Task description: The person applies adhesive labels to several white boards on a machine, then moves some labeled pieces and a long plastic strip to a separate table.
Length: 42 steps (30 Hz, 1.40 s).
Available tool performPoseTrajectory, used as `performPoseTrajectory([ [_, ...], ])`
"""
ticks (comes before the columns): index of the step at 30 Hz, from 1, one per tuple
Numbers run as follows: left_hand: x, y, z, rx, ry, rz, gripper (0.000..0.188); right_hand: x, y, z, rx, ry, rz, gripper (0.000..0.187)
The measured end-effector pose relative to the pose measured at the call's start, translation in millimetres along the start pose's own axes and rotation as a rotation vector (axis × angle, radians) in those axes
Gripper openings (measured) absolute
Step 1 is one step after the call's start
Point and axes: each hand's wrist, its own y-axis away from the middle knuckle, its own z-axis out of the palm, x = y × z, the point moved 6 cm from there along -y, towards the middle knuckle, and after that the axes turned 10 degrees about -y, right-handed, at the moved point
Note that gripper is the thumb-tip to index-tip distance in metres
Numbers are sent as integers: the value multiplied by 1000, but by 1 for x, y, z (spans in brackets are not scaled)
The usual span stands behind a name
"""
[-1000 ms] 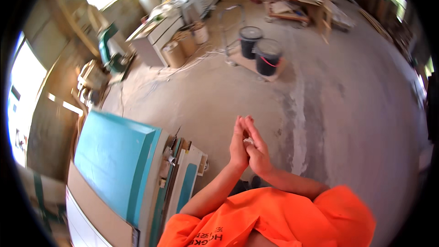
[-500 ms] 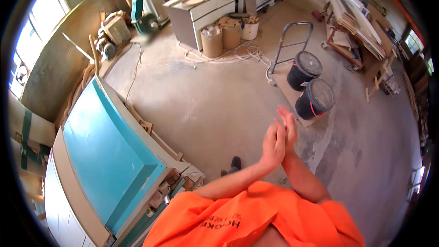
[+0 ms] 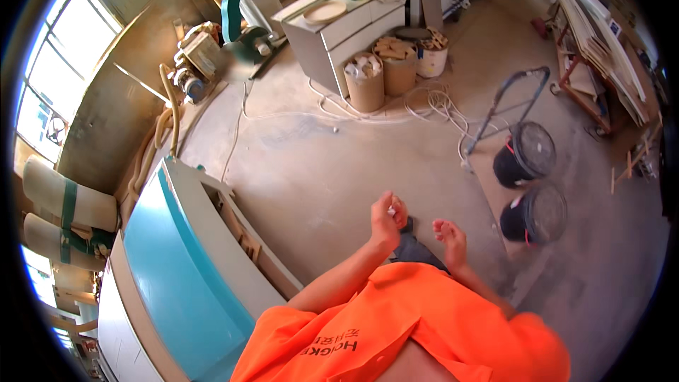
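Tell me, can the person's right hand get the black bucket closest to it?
Probably yes, with a bend or step: the bucket sits low on the cart, to the right of the right hand, and nothing seems to block the way.

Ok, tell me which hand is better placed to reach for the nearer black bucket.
Probably the right hand: it is closer to the bucket and shows nothing in it, while the left hand seems to hold a small white thing.

Dark printed lettering (image 3: 331, 343), a row of Latin letters and one of Chinese characters, marks the orange shirt (image 3: 438, 297).
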Motion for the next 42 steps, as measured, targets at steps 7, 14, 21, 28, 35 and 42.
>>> performPoseTrajectory([
  [7,150,-156,4,82,-311,397,48,-37,-192,32,-122,73,29,28],
  [14,269,-363,32,103,-593,717,63,-111,-317,0,158,261,-160,26],
  [21,253,-623,-77,440,-659,195,82,3,-296,-35,526,144,212,26],
  [28,133,-519,-137,181,-1486,-608,78,-13,-278,55,604,89,374,26],
  [35,-49,-455,-229,-905,-1898,-709,64,-48,-250,42,820,18,184,27],
  [42,-63,-686,-244,-513,-1849,-138,45,-89,-158,-1,950,-51,-107,27],
])
